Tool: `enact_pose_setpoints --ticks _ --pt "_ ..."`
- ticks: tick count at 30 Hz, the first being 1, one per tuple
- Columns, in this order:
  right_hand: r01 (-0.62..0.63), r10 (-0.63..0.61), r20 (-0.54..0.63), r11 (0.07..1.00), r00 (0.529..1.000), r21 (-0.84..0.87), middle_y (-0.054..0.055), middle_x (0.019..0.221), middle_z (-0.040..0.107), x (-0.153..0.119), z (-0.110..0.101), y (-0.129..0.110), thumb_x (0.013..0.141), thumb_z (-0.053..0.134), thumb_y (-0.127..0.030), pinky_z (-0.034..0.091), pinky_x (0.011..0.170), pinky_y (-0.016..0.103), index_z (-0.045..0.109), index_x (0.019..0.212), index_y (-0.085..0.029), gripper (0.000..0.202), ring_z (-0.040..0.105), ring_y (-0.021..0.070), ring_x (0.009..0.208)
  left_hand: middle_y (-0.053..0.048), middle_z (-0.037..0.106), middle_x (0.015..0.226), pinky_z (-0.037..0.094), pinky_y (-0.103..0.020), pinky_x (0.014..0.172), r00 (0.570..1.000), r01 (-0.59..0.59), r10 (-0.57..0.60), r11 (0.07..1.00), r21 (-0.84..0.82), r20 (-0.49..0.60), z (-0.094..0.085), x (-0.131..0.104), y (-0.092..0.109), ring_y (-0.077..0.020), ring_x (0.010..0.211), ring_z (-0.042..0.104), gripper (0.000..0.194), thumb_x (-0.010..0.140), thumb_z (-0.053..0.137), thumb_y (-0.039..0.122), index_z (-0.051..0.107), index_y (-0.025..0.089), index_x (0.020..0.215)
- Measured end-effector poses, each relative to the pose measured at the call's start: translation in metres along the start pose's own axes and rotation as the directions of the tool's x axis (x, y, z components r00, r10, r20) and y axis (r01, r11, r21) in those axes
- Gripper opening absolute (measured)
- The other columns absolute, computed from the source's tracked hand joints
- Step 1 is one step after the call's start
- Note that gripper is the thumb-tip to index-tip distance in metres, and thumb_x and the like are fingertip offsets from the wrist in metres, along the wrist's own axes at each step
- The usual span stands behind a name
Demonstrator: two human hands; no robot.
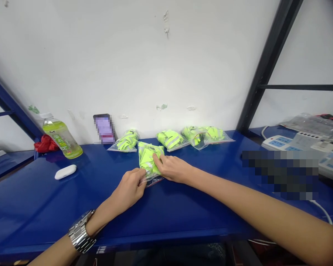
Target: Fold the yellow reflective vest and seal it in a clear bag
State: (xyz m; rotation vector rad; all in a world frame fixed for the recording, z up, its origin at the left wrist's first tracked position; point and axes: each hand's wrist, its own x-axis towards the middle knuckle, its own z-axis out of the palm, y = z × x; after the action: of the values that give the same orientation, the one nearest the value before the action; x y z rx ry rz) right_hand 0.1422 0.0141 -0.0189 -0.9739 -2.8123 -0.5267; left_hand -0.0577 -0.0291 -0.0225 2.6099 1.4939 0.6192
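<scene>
A clear zip bag (151,157) filled with folded neon-yellow fabric and silver reflective strips lies on the blue table (166,214), its open-looking edge toward me. My left hand (131,186), below a metal watch (81,231) on the wrist, pinches the bag's near left corner. My right hand (174,168) grips the bag's right side, with thumb and fingers on the plastic near the yellow fabric. Both hands' fingertips are partly hidden against the bag. Whether the bag's seal is closed I cannot tell.
Along the wall lie similar bags: one on the left (126,140), one in the middle (170,139), others on the right (203,136). A phone (104,127) leans on the wall. A drink bottle (63,138), white earphone case (65,171) and power strips (282,142) are at the sides.
</scene>
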Motion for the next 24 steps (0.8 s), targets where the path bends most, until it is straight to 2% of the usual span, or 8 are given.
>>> enact_pose_setpoints --ticks 3,6,8,11,15,18,24 --pt "-0.065 0.069 -0.021 0.989 0.997 0.132 0.024 0.112 0.053 0.002 0.002 0.000 0.089 0.044 -0.015 0.053 0.070 0.040 0.025 0.139 -0.001 0.056 0.064 0.0288 0.087 0.004 0.043 0.059 0.026 -0.026 0.056 0.999 0.033 -0.034 0.997 -0.070 -0.007 -0.002 0.002 -0.001 -0.0124 0.055 0.039 0.023 0.085 0.039 0.021 0.033 0.020 0.063" --pt "-0.160 0.179 -0.020 0.920 0.984 0.359 0.020 0.115 0.046 0.005 0.001 0.000 0.086 0.059 -0.038 0.052 0.076 0.041 0.024 0.141 -0.008 0.072 0.062 0.0286 0.091 0.005 0.040 0.057 0.026 -0.025 0.054 0.995 0.092 -0.097 0.987 -0.134 -0.032 -0.004 0.005 -0.001 -0.0116 0.053 0.037 0.027 0.087 0.039 0.028 0.032 0.020 0.063" --pt "-0.197 0.214 0.011 0.876 0.977 0.440 0.019 0.117 0.043 0.007 -0.001 0.001 0.084 0.061 -0.044 0.051 0.076 0.041 0.025 0.141 -0.010 0.076 0.062 0.0278 0.090 0.006 0.037 0.056 0.025 -0.024 0.053 0.991 0.116 -0.126 0.980 -0.160 -0.055 -0.005 0.007 0.000 -0.0111 0.052 0.035 0.029 0.088 0.038 0.031 0.030 0.021 0.062" --pt "-0.166 0.165 0.038 0.886 0.985 0.432 0.021 0.119 0.042 0.009 -0.002 0.003 0.087 0.058 -0.031 0.049 0.079 0.040 0.022 0.143 -0.008 0.071 0.061 0.0275 0.092 0.006 0.036 0.055 0.024 -0.025 0.053 0.992 0.105 -0.116 0.981 -0.161 -0.055 -0.005 0.009 0.001 -0.0110 0.052 0.034 0.031 0.089 0.037 0.033 0.029 0.021 0.062" --pt "-0.091 0.102 -0.005 0.910 0.995 0.405 0.020 0.119 0.044 0.007 0.005 0.008 0.084 0.052 -0.011 0.048 0.081 0.039 0.018 0.145 -0.009 0.069 0.057 0.0250 0.095 0.006 0.039 0.056 0.026 -0.026 0.055 0.997 0.064 -0.068 0.988 -0.140 -0.024 -0.006 0.008 0.003 -0.0112 0.053 0.036 0.031 0.091 0.035 0.032 0.030 0.020 0.063" --pt "-0.130 0.153 -0.026 0.910 0.988 0.394 0.015 0.112 0.048 0.008 0.012 0.008 0.081 0.053 -0.007 0.047 0.081 0.037 0.023 0.142 -0.011 0.069 0.056 0.0238 0.092 0.005 0.041 0.057 0.028 -0.026 0.056 0.999 0.043 -0.046 0.991 -0.129 -0.017 -0.006 0.009 0.003 -0.0113 0.053 0.036 0.030 0.091 0.034 0.030 0.031 0.020 0.064" --pt "-0.283 0.282 0.033 0.936 0.959 0.210 0.013 0.105 0.058 0.016 0.011 0.000 0.076 0.053 -0.004 0.048 0.075 0.034 0.039 0.128 -0.014 0.054 0.061 0.0249 0.088 0.004 0.041 0.057 0.026 -0.026 0.055 1.000 0.022 -0.023 0.997 -0.074 -0.013 -0.002 0.008 -0.003 -0.0105 0.053 0.036 0.029 0.090 0.038 0.028 0.032 0.019 0.062"
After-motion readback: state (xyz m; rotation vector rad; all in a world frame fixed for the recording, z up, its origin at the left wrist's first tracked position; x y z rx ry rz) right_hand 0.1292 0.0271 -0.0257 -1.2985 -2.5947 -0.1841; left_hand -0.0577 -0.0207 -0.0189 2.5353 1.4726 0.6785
